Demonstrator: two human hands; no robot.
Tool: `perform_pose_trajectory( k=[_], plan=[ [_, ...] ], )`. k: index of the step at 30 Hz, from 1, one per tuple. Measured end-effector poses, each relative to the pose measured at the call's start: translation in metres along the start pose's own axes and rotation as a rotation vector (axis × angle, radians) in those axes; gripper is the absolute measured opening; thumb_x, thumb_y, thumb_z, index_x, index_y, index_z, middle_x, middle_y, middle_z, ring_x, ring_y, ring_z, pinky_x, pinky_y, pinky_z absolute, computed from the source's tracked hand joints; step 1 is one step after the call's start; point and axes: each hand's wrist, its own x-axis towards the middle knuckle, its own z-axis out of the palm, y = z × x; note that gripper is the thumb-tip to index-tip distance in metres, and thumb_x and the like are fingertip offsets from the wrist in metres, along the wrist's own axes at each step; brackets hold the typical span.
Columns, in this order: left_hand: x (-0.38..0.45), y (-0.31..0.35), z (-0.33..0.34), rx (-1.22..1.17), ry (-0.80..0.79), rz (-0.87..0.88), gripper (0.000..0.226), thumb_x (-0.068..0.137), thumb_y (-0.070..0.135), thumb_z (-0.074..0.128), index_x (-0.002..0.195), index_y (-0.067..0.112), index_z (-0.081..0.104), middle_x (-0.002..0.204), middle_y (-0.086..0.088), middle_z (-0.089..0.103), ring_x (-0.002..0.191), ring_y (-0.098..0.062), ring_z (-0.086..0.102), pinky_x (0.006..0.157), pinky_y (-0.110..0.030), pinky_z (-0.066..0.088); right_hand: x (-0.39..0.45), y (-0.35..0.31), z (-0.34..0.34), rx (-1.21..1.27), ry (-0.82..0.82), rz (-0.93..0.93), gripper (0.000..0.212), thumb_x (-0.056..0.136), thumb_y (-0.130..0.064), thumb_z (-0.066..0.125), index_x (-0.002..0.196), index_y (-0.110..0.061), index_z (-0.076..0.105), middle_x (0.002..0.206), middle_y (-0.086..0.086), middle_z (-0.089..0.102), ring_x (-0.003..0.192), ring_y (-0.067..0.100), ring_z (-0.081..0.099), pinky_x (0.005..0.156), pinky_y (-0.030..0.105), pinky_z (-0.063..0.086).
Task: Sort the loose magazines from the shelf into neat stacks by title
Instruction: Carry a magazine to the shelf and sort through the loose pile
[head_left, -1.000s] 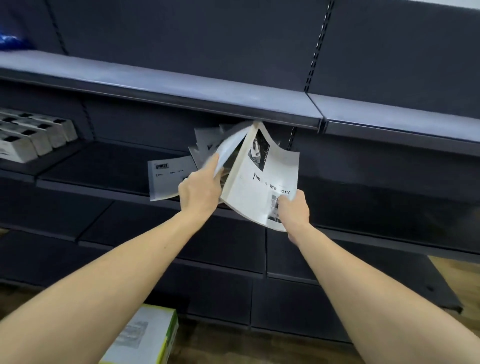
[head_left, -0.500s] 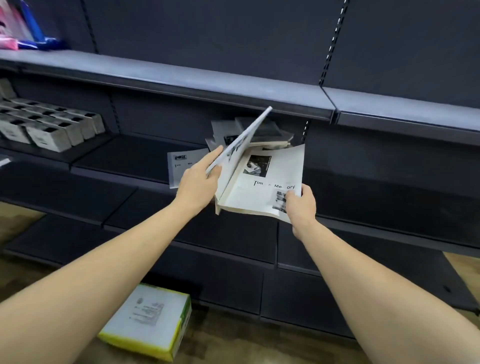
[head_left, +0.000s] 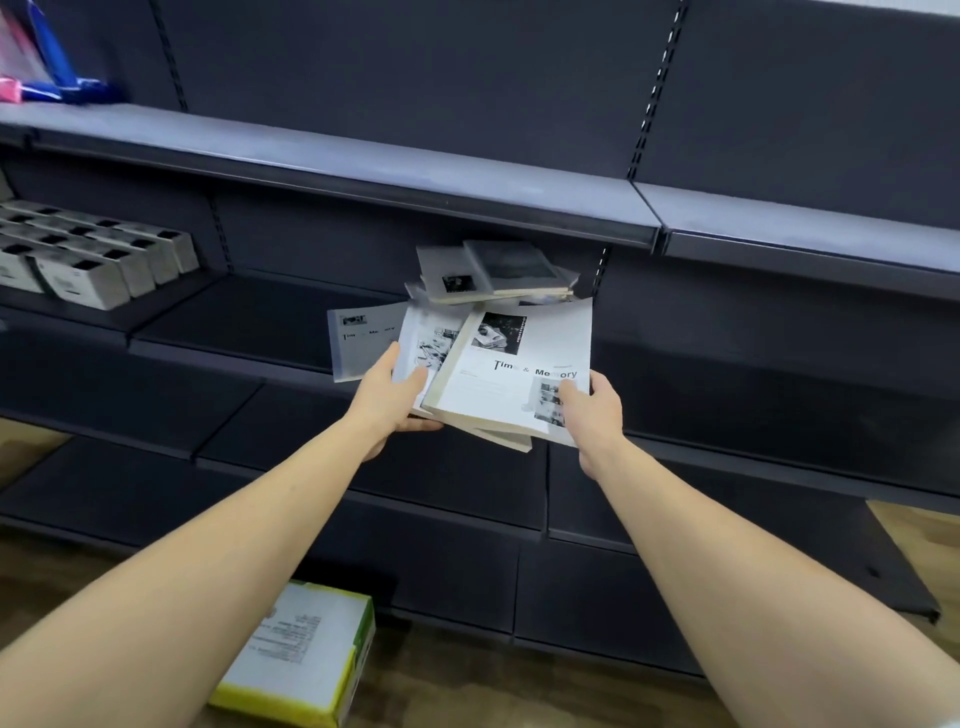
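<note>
Where dark shelf (head_left: 249, 317) meets wood floor (head_left: 467, 680), left hand (head_left: 387, 400) and right hand (head_left: 592, 410) each clamped on magazines (head_left: 498, 384).

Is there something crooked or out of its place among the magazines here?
Yes. The pile at the back of the shelf lies fanned, with corners pointing different ways. The two magazines held by the left hand and right hand overlap crookedly. One grey magazine lies apart, hanging over the shelf edge.

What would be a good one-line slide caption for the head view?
Both hands, left and right, hold "Time & Memory" magazines before a dark shelf with more loose copies.
</note>
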Motion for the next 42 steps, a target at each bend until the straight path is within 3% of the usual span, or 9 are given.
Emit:
perform_pose_trajectory(
  k=[4,8,13,17,20,24,32,37,42],
  plan=[
    [0.008,0.006,0.005,-0.056,0.008,-0.082,0.031,0.091,0.022,0.069,0.117,0.020,0.052,0.119,0.000,0.064,0.095,-0.024,0.071,0.074,-0.048,0.061,0.005,0.000,0.001,-0.025,-0.039,0.012,0.030,0.098,-0.017,0.052,0.128,-0.020,0.058,0.106,-0.008,0.067,0.092,0.011,0.066,0.068,0.023,0.049],
    [0.024,-0.001,0.007,0.018,0.061,-0.088,0.096,0.074,0.015,0.083,0.151,0.021,0.027,0.134,0.003,0.056,0.110,-0.023,0.063,0.094,-0.045,0.054,0.010,-0.003,0.014,-0.069,-0.078,0.029,0.029,0.098,-0.022,0.054,0.127,-0.021,0.060,0.109,-0.007,0.069,0.094,0.012,0.067,0.067,0.022,0.049],
    [0.030,0.000,0.007,-0.083,0.039,-0.108,0.051,0.093,0.003,0.048,0.141,0.019,0.041,0.127,-0.002,0.060,0.097,-0.026,0.066,0.067,-0.046,0.061,0.025,-0.001,0.034,-0.073,-0.188,0.162,0.031,0.096,-0.026,0.059,0.127,-0.025,0.058,0.111,-0.005,0.071,0.094,0.018,0.071,0.083,0.038,0.058],
    [0.044,-0.006,-0.012,0.048,-0.087,-0.194,0.027,0.093,0.017,0.048,0.118,0.026,0.047,0.109,0.006,0.062,0.103,-0.027,0.063,0.078,-0.047,0.059,0.036,0.005,0.049,-0.189,-0.161,0.206,0.023,0.094,-0.021,0.058,0.115,-0.013,0.060,0.107,0.004,0.072,0.093,0.023,0.071,0.083,0.038,0.059],
    [0.057,-0.012,-0.018,0.280,-0.001,-0.202,0.048,0.089,0.050,0.048,0.123,0.017,0.053,0.111,0.003,0.062,0.099,-0.022,0.061,0.085,-0.039,0.052,0.034,0.009,0.054,-0.264,-0.174,0.240,0.022,0.092,-0.023,0.056,0.105,-0.007,0.064,0.101,0.008,0.072,0.081,0.023,0.067,0.070,0.031,0.053],
    [0.075,-0.020,-0.012,0.394,0.183,-0.125,0.046,0.097,0.033,0.040,0.124,-0.003,0.050,0.081,-0.002,0.051,0.063,-0.018,0.047,0.052,-0.028,0.033,0.036,0.008,0.058,-0.370,-0.172,0.198,0.032,0.092,-0.034,0.052,0.103,-0.006,0.064,0.099,0.009,0.070,0.084,0.028,0.067,0.066,0.030,0.046],
    [0.054,-0.025,0.015,0.538,0.282,0.089,0.025,0.099,0.027,0.036,0.103,0.007,0.052,0.092,-0.008,0.061,0.072,-0.028,0.052,0.057,-0.033,0.037,0.018,0.005,0.030,-0.385,-0.162,0.065,0.022,0.099,-0.030,0.044,0.104,-0.012,0.057,0.093,-0.001,0.059,0.072,0.013,0.048,0.058,0.027,0.037],
    [0.027,-0.018,0.038,0.624,0.220,0.125,0.052,0.103,0.027,0.033,0.154,0.029,0.022,0.110,0.001,0.055,0.089,-0.035,0.062,0.071,-0.042,0.052,0.002,0.008,-0.002,-0.378,-0.167,0.041,0.017,0.103,-0.026,0.042,0.106,-0.013,0.052,0.095,-0.003,0.058,0.073,0.010,0.048,0.058,0.026,0.035],
    [0.008,-0.017,0.066,0.615,0.124,0.185,0.053,0.101,0.028,0.033,0.148,0.049,0.023,0.112,0.002,0.063,0.076,-0.026,0.059,0.060,-0.035,0.049,-0.013,0.014,-0.043,-0.340,-0.142,0.030,0.020,0.103,-0.025,0.041,0.114,-0.014,0.053,0.104,-0.003,0.061,0.087,0.012,0.056,0.062,0.025,0.041]
  ],
)
